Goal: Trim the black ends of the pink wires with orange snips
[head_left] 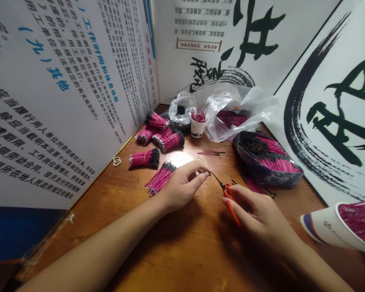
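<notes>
My right hand [255,211] is closed around orange-handled long-nose pliers [231,205], their dark jaws pointing up and left. The pliers' tip meets the fingertips of my left hand [185,180], where thumb and index finger pinch a tiny dark piece, too small to name. Just left of that hand lies a loose pile of magenta wires [160,177] with black ends. Behind it sits a banded bundle of wires [144,158]. A few single wires [211,153] lie on the wooden table beyond my fingers.
Several banded wire bundles [168,138] are stacked at the back left. A paper cup [197,129] of wires stands near clear plastic bags [240,105]. An open dark bag [270,174] of wires is at right; another cup [325,223] lies tilted. Printed panels [79,101] enclose the table.
</notes>
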